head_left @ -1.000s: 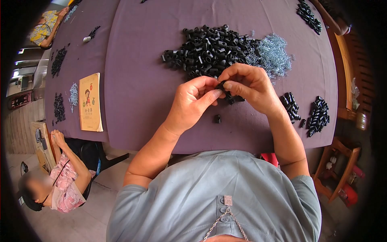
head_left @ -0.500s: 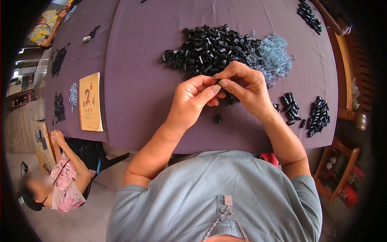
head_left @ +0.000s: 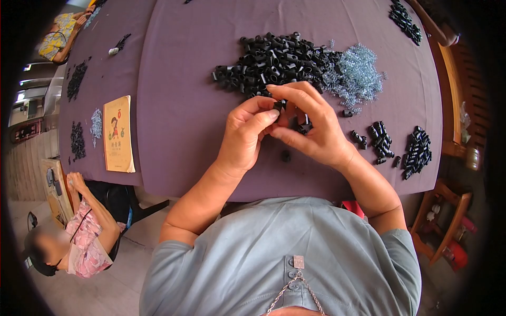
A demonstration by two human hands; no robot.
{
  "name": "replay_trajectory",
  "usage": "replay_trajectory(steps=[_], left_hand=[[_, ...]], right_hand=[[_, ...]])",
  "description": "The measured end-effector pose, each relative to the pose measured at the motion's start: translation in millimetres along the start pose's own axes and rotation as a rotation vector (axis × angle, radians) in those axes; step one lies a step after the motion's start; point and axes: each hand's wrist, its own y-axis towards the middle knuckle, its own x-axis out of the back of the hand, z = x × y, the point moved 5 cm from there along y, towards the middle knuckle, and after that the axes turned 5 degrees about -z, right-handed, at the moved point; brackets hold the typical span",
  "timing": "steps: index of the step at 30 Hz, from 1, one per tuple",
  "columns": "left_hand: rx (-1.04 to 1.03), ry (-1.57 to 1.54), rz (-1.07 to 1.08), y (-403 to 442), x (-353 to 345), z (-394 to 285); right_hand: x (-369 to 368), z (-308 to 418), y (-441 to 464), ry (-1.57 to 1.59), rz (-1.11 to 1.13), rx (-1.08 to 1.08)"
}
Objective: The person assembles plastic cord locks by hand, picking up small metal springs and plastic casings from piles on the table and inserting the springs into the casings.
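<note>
My left hand [head_left: 243,131] pinches a small black plastic piece [head_left: 279,105] between thumb and fingers. Close beside it, my right hand [head_left: 319,126] has its thumb and fingers spread apart around that piece; whether a fingertip touches it is hard to see. Beyond both hands lies a large heap of short black tubes [head_left: 274,60], partly covered by my fingers. A tangle of small silvery springs [head_left: 361,73] adjoins the heap on its right. One loose black piece [head_left: 286,156] rests on the cloth just below my hands.
Small groups of black pieces [head_left: 380,139] and a larger pile [head_left: 417,152] lie at the right. A worn booklet [head_left: 119,134] is on the purple cloth [head_left: 179,105] at the left, near more springs [head_left: 96,124]. Another person [head_left: 89,226] sits at lower left.
My right hand has loosened its pinch, its thumb and fingers parting. The black piece now shows in my left hand's grip. Both hands stay over the same spot.
</note>
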Motion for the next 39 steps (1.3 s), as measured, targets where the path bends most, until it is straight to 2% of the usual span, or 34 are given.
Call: replay_trajectory(steps=[3, 10, 13, 19, 25, 34, 39], left_hand=[[-0.014, -0.05, 0.026, -2, -8, 3], [-0.019, -0.061, 0.027, -3, -15, 5], [0.012, 0.068, 0.042, -6, -20, -1], [-0.012, 0.054, -0.018, -6, -12, 12], [-0.045, 0.191, 0.023, -3, -13, 9], [-0.228, 0.326, -0.065, -9, -19, 10], [-0.214, 0.346, 0.034, -6, -21, 2]], right_hand=[[-11, -6, -4, -0.203, -0.035, 0.178], [-9, -4, -7, -0.397, -0.003, 0.216], [-8, -4, -8, -0.418, 0.002, 0.251], [-16, -9, -10, -0.425, 0.019, 0.274], [-11, -6, -7, -0.404, 0.035, 0.267], [-14, -9, -12, -0.376, 0.046, 0.265], [-7, -8, -10, -0.351, 0.017, 0.264]])
